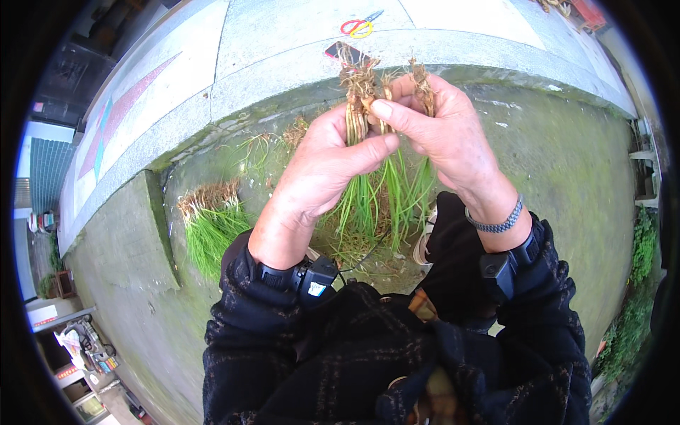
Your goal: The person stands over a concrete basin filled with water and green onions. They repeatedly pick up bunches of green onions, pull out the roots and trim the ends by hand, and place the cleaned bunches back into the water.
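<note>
Before my chest I hold thin green plants with root clumps, probably spring onions or chives. My left hand (pixel 329 159) grips a bunch (pixel 356 95) by its pale stems, with brown matted roots pointing up. The thumb and fingers of my right hand (pixel 451 133) pinch stems at that bunch's right side. A smaller root clump (pixel 423 87) stands up between the right hand's fingers. Long green leaves (pixel 366 199) hang below both hands. My palms and some of the stems are hidden by the fingers.
A heap of similar plants (pixel 215 228) lies on the mossy concrete at left. Loose plants (pixel 257 146) and root scraps (pixel 296 132) lie nearer. A raised ledge (pixel 276 58) ahead carries scissors (pixel 361 25) with red and yellow handles and a dark phone-like object (pixel 334 51).
</note>
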Demonstrator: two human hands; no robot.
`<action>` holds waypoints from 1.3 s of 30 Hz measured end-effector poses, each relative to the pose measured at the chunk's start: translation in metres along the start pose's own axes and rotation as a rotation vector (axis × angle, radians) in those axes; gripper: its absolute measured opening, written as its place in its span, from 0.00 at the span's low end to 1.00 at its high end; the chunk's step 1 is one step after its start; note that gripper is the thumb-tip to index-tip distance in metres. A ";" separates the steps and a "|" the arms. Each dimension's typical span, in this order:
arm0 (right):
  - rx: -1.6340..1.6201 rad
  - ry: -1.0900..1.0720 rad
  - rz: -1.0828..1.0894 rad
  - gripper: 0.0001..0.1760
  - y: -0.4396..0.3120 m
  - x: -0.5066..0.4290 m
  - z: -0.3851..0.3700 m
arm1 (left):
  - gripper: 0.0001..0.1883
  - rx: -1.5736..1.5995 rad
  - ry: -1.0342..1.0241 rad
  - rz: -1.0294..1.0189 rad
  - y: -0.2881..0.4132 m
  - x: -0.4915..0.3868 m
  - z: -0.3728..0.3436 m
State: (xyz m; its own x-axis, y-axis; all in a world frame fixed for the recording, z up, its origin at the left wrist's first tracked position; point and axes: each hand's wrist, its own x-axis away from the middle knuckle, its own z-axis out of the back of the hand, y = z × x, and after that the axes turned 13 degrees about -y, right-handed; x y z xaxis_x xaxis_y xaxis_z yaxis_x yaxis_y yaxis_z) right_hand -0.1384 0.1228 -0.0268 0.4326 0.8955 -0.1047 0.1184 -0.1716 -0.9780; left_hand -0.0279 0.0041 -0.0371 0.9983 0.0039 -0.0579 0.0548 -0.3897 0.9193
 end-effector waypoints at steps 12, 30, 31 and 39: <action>0.081 -0.053 -0.071 0.13 -0.001 0.003 -0.006 | 0.12 -0.048 0.197 -0.040 -0.005 -0.001 -0.009; 0.919 0.047 0.184 0.12 0.015 -0.001 -0.009 | 0.11 -0.291 0.359 -0.336 -0.003 -0.005 -0.011; 0.858 0.040 0.133 0.12 0.012 -0.001 -0.009 | 0.10 -0.277 0.356 -0.330 -0.002 -0.003 -0.011; -0.225 -0.318 -0.212 0.13 -0.011 0.005 0.009 | 0.13 -0.165 0.260 -0.195 0.014 0.010 0.002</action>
State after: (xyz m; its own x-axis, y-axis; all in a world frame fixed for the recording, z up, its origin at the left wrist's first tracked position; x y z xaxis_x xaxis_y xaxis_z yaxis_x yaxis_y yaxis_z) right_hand -0.1453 0.1323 -0.0182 0.0859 0.9963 0.0091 0.3818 -0.0244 -0.9239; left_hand -0.0172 -0.0032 -0.0252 0.9391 0.3056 -0.1573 0.2261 -0.2044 0.9524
